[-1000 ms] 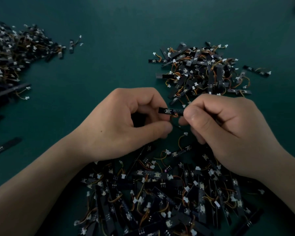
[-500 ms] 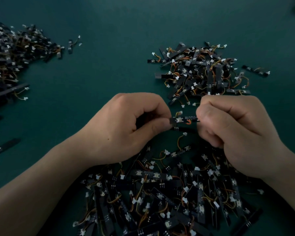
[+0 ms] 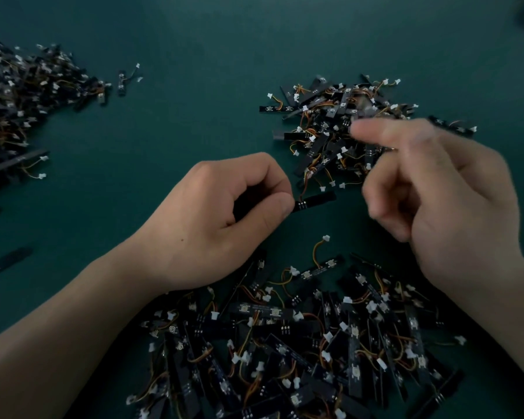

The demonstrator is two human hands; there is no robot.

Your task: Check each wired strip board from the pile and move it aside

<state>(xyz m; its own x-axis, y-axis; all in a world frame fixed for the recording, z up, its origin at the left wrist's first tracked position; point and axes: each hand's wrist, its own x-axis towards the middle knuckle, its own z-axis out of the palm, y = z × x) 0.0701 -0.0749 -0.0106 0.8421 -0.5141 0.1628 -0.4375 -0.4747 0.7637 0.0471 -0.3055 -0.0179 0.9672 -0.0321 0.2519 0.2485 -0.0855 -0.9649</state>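
Observation:
A black wired strip board [image 3: 315, 201] sticks out to the right from my left hand [image 3: 224, 225], which pinches its left end between thumb and curled forefinger just above the green mat. My right hand [image 3: 442, 201] is blurred and lifted to the right of that board, its forefinger stretched toward the far pile of boards [image 3: 339, 128] and its other fingers loosely bent; I see nothing in it. The near pile of boards [image 3: 300, 343], with orange wires and white plugs, lies below both hands.
A third large heap of boards [image 3: 18, 101] covers the left edge of the green mat [image 3: 179, 116]. Loose boards lie at the far left [image 3: 3, 264], near the left heap [image 3: 123, 81] and right of the far pile [image 3: 451, 125].
Both hands held a board between them before. My right hand has let go and swung up and right toward the far pile; my left hand stays put, still pinching a board.

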